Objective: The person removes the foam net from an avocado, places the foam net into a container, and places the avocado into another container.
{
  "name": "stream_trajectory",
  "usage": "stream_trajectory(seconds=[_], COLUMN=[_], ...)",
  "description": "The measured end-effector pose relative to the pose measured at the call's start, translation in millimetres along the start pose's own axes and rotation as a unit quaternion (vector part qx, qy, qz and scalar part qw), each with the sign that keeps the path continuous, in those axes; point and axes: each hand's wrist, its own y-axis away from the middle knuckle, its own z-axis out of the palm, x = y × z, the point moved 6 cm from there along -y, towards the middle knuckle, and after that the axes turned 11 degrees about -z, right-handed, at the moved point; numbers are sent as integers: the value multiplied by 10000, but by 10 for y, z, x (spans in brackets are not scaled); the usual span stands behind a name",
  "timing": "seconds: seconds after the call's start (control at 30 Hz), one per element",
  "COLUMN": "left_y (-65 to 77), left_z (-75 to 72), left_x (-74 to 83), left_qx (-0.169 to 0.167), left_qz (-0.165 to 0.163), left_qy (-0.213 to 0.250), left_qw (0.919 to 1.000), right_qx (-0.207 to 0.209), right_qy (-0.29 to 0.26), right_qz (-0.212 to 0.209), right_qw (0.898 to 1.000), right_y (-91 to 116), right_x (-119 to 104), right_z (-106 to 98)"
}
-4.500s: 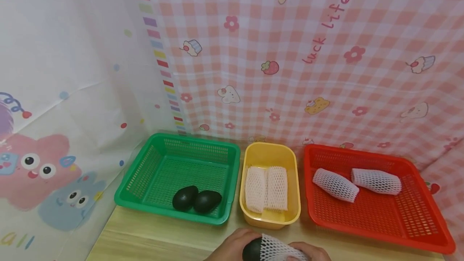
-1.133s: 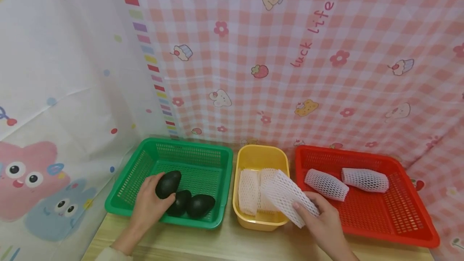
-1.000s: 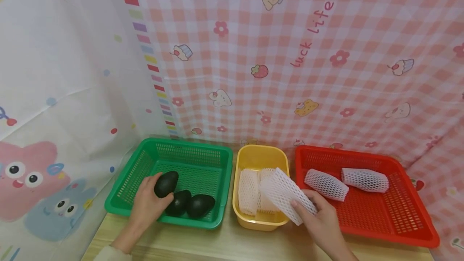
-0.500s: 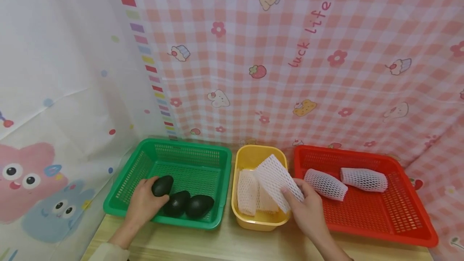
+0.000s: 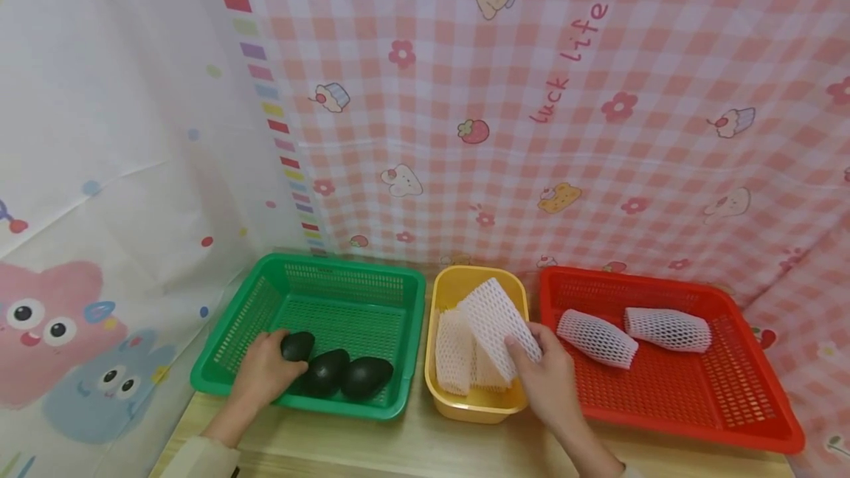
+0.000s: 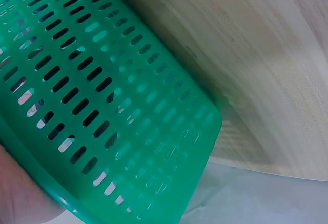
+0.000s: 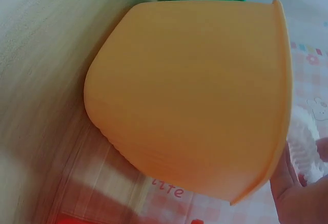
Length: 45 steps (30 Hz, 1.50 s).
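Observation:
My left hand [image 5: 264,371] grips a dark avocado [image 5: 298,346] low inside the green basket [image 5: 345,408], at its left front. Beside it in the basket lie two more avocados, one close to my thumb [image 5: 328,372] and one farther right [image 5: 367,378]. My right hand [image 5: 546,375] pinches a white foam net sleeve [image 5: 494,323] by its lower end, tilted over the yellow bin [image 5: 474,413]. Inside that bin lie more foam net sleeves [image 5: 454,360], partly covered by the held one. In the right wrist view the bin's outer wall [image 7: 189,90] hides most of the hand.
To the right a red basket [image 5: 671,430] holds two avocado-shaped things in foam net sleeves [image 5: 598,338]. All three containers stand in a row on a wooden table [image 5: 372,448]. Behind them hangs a pink checked cloth [image 5: 432,116], with a white printed cloth [image 5: 153,94] at the left.
Earlier both hands held a netted avocado at the front. Since then the net sleeve has come off; the left hand lowered the avocado into the green basket, and the right carried the sleeve left over the bin.

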Motion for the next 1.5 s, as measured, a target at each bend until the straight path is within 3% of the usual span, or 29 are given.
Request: stream_trajectory(seconds=[0.23,0.5,0.67,0.97,1.3,1.5], left_y=[-8,-6,-14,-38,-74,-76], left_z=[37,74,88,101,103,91], left_x=[-17,-24,-10,18,2,-9], left_qx=[-85,-170,-232,-383,-542,-602], left_qz=[-21,-62,-74,-45,-51,-78], left_qy=[-64,-60,-119,-190,-335,-394], left_qw=[9999,9998,9996,9991,9980,9974], right_qx=[342,-548,-667,-365,-410,-747], right_qy=[-55,-600,-845,-239,1092,1638], right_qz=[-3,-40,-256,-1186,-1256,-1122], right_qw=[9994,9967,9939,9920,9852,9772], right_y=[-13,34,60,-51,-398,-583], right_x=[0,-24,-35,-16,215,485], right_z=[68,257,261,-85,-608,-807])
